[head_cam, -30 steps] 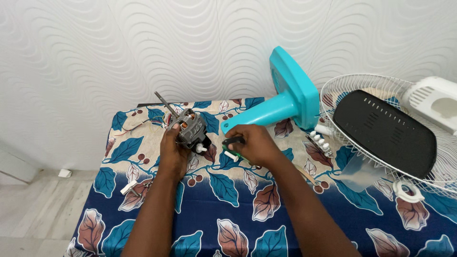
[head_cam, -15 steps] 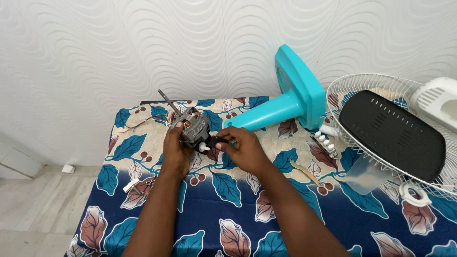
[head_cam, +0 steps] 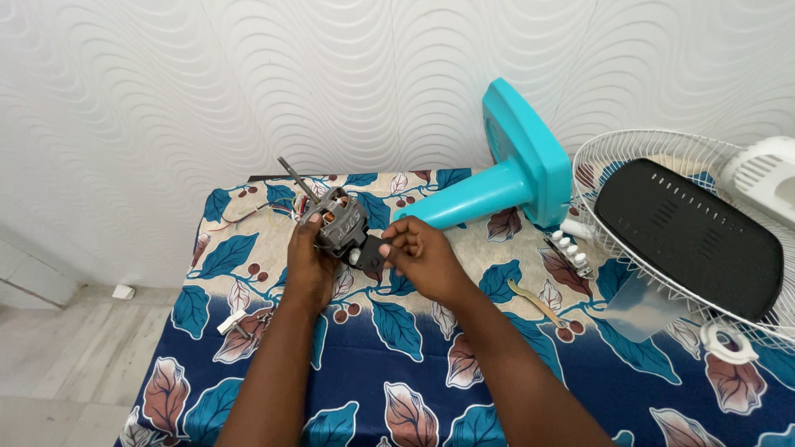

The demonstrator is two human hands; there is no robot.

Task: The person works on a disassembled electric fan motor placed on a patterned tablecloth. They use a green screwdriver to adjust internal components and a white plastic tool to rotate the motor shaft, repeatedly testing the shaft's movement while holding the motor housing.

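Bright even daylight, soft faint shadows, sharp focus, slight wide-angle edge distortion

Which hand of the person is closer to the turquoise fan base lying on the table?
Right. The right hand is just below the neck of the turquoise fan base, at the fan motor. The left hand grips the motor farther left.

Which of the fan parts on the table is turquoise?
The fan base, lying on its side by the wall. The motor in the left hand is grey metal, the wire guard white, the panel black.
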